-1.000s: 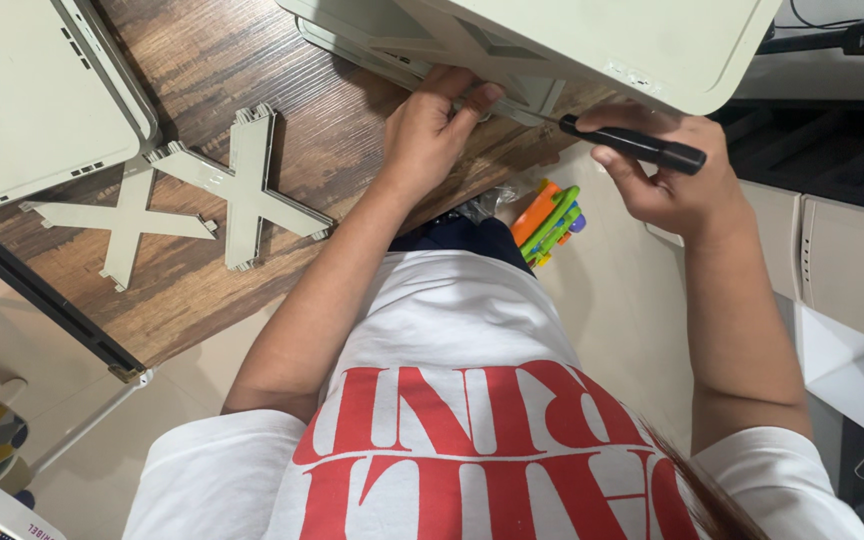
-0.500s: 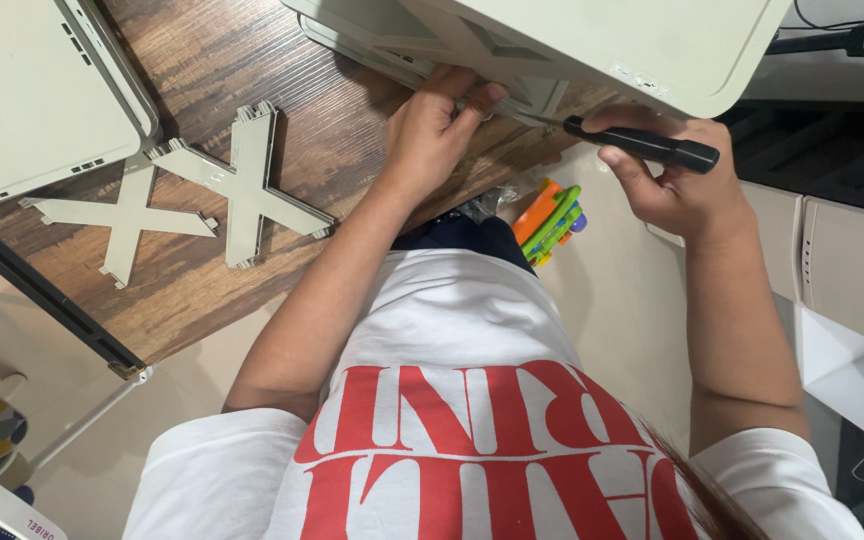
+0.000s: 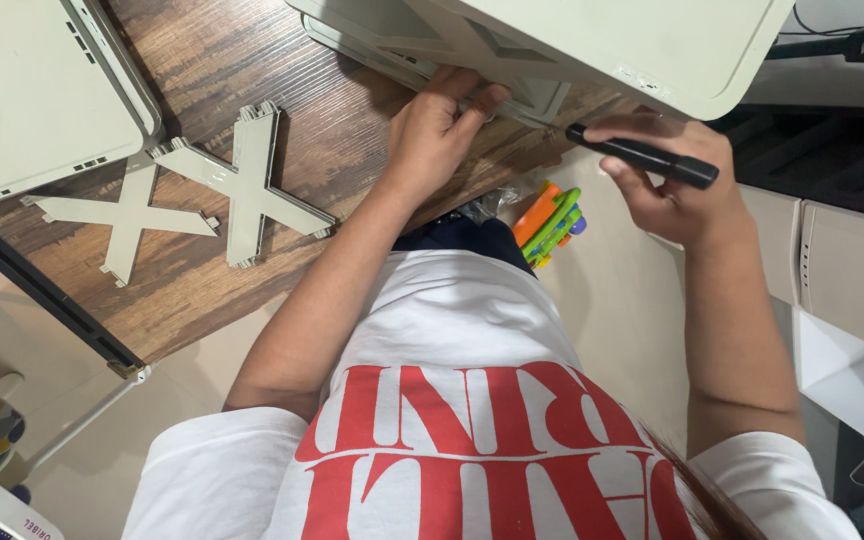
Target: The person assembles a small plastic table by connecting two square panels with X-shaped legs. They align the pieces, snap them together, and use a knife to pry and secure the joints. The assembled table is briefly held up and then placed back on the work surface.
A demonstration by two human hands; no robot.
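Wooden table (image 3: 252,60), two X-shaped brackets (image 3: 242,185), right hand (image 3: 677,190) gripping one black tool (image 3: 642,157), perhaps screwdriver

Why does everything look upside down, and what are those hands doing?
The camera sits on a person's head and looks down, so you see their white shirt and both arms from above. There is no machine here, just bare hands. The left hand presses on a pale green plastic panel on a wooden table. The right hand holds a black screwdriver. Two X-shaped pale pieces lie on the table.
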